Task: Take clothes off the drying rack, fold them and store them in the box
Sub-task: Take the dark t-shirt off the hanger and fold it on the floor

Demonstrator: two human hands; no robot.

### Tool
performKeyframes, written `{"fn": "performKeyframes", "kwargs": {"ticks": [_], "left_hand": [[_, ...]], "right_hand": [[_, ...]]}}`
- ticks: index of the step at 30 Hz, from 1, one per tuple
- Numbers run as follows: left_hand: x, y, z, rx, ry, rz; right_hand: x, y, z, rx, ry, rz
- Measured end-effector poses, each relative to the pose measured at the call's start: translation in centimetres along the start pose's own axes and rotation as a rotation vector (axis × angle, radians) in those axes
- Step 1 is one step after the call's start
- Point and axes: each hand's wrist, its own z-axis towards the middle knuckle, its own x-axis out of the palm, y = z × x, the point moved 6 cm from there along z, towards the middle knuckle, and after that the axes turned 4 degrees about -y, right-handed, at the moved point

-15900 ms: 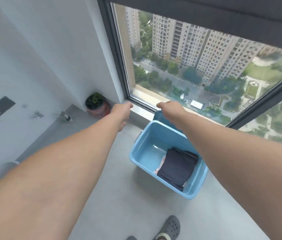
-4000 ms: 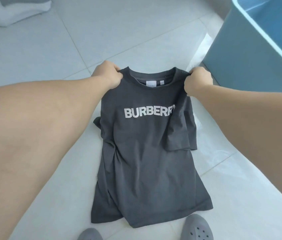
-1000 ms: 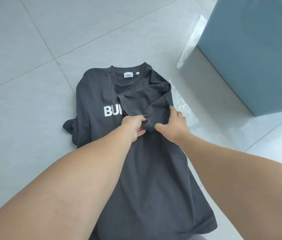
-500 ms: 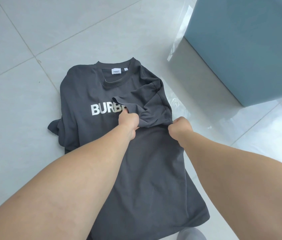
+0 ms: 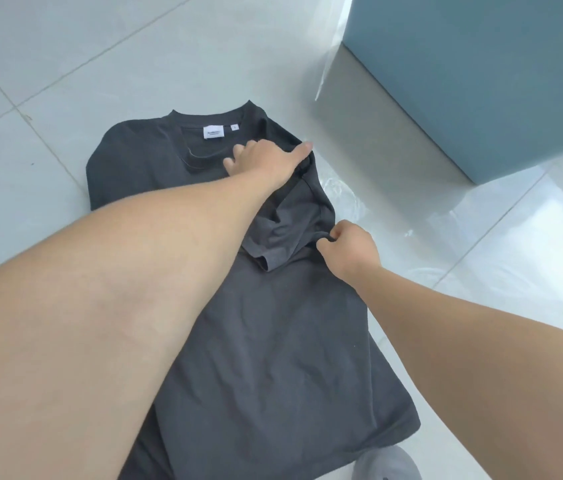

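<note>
With the left hand (image 5: 266, 161) spread flat, pinning the dark grey cotton T-shirt (image 5: 273, 341) near its collar, the right hand (image 5: 349, 247), pinching the folded sleeve's edge, probably needed to draw it taut and straight.

Pale glossy floor tiles (image 5: 134, 57) w/ grey grout lines, clear plastic sheet (image 5: 481, 237) reflecting daylight.

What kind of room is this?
Probably a laundry spot at home: a dark T-shirt spread on pale floor tiles, with a blue storage box beside it.
</note>
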Motion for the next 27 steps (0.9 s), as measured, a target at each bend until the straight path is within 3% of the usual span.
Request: {"fn": "performKeyframes", "kwargs": {"ticks": [3,6,15,18,21,27], "left_hand": [[1.1,-1.7,1.1,0.085,0.033,0.006],[1.3,-2.2,2.2,0.114,0.017,-0.229],[0.8,-2.5,3.7,0.115,-0.088,-0.447],[1.7,-1.9,2.5,0.189,0.054,-0.371],[2.5,-1.4,2.9,0.258,0.037,-0.23],[0.6,-0.8,3.8,0.109,-0.082,-0.327]], "right_hand": [[-0.3,-1.1,-0.6,0.037,-0.024,0.122],[-0.7,-2.4,-1.1,0.074,-0.071,0.2],[-1.3,-3.5,-1.6,0.072,-0.126,-0.036],[-1.3,-3.1,-2.1,0.021,-0.146,-0.094],[-1.6,-2.0,-2.6,-0.046,-0.189,-0.109],[-2.3,-6.1,-2.2,0.252,-0.198,0.064]]}}
